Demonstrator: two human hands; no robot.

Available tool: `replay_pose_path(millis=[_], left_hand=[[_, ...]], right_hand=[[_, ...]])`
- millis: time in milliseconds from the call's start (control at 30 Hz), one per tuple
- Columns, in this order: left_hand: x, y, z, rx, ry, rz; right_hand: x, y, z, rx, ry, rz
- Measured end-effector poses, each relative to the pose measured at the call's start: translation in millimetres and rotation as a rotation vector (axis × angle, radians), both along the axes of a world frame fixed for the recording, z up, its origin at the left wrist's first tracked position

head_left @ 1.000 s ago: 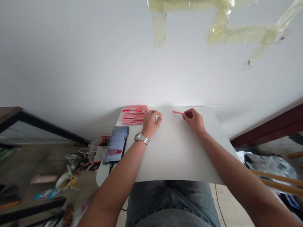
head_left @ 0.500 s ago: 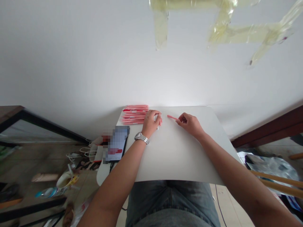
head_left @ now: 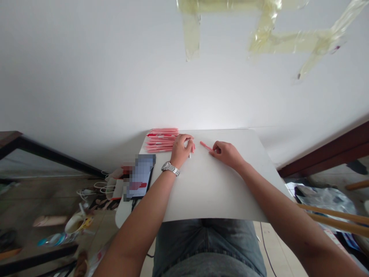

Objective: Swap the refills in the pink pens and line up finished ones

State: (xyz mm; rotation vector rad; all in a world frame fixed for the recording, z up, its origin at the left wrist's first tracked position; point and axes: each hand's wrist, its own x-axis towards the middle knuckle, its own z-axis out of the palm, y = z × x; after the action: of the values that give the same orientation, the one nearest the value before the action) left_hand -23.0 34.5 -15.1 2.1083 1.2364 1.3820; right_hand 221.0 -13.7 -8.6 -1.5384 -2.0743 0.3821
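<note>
Several slim pink pens (head_left: 161, 145) lie side by side at the table's back left, with a red strip among them. Beside their right ends is my left hand (head_left: 182, 147), its thumb and fingers curled around a small pink and white piece (head_left: 193, 147) that is mostly hidden. To the right, my right hand (head_left: 224, 151) pinches one end of a pink pen (head_left: 205, 146). That pen points up and left toward my left hand, and the two hands are apart.
A phone (head_left: 141, 175) lies at the left edge of the white table (head_left: 213, 192). The wall stands right behind the table. A cup (head_left: 75, 223) and a bottle (head_left: 52, 239) are at lower left, with wooden bars (head_left: 337, 219) at right.
The pen in my right hand has tilted more steeply, its far end still toward my left hand. My left hand keeps its grip. The whole view has shifted slightly.
</note>
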Motion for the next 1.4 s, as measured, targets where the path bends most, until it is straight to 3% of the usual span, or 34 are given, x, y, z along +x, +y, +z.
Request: replay_pose_path(millis=[367, 700, 867, 1100, 1400], left_hand=[[-0.6, -0.9, 2.5, -0.003, -0.044, 0.018], [-1.8, 2.3, -1.4, -0.025, -0.056, 0.063], [-0.7, 1.0, 0.5, -0.034, -0.058, 0.068], [-0.1, -0.3, 3.3, -0.040, -0.055, 0.072], [1.1, -2.6, 5.0, -0.041, -0.051, 0.068]], right_hand=[[-2.5, 4.4, -1.6, -0.001, 0.047, -0.049], [13.4, 14.6, -3.1, -0.150, 0.205, -0.045], [15.8, 10.5, -6.3, -0.083, 0.292, -0.051], [13.3, 6.8, -7.6, 0.000, 0.249, -0.037], [13.1, 6.7, -5.1, 0.030, 0.276, -0.026]])
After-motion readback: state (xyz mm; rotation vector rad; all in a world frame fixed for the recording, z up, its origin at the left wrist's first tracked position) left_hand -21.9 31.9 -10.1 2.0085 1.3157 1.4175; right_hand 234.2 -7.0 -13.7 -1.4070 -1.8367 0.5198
